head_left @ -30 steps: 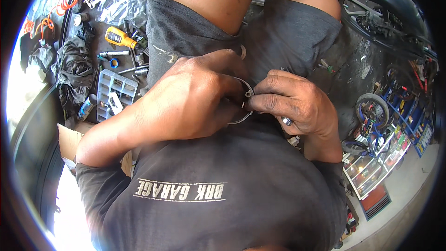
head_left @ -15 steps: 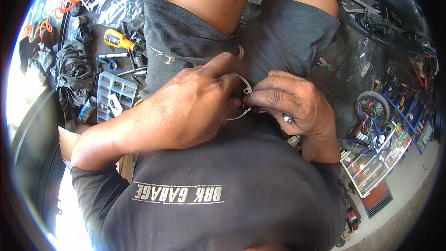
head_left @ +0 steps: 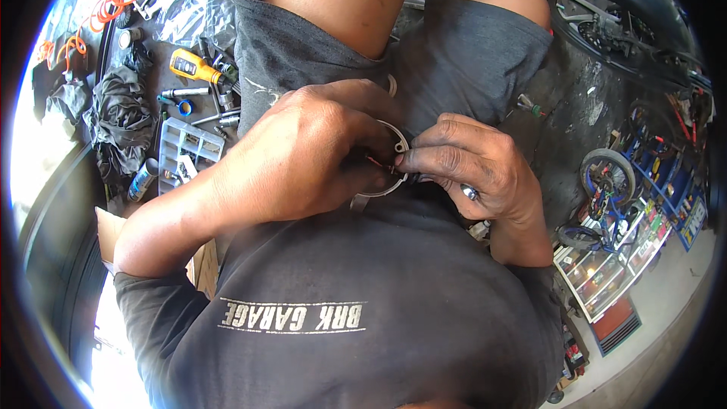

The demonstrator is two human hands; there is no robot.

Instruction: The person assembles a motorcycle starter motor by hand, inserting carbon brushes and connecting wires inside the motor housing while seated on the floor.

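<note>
My left hand (head_left: 303, 153) is closed around a thin, shiny metal ring (head_left: 388, 190) in front of my lap. The ring has a small lug with a hole, like a circlip's, and its left part is hidden under my fingers. My right hand (head_left: 477, 163) is closed too, its thumb and fingertips pinched at the ring's right side by the lug. A rounded shiny metal end (head_left: 470, 192) sticks out of the right palm; the rest of that piece is hidden. A small reddish bit shows between the left fingers, too small to name.
To the left lie a yellow bottle (head_left: 195, 67), a sectioned parts box (head_left: 188, 144), a spray can (head_left: 142, 179), dark rags (head_left: 121, 117) and hand tools. An orange coiled hose (head_left: 110, 7) is behind them. At right are a large wheel (head_left: 628, 7) and a small bicycle (head_left: 607, 176).
My left hand has rolled and shifted slightly, its knuckles higher, showing more of the ring and a grey band beneath. The right hand has barely moved.
</note>
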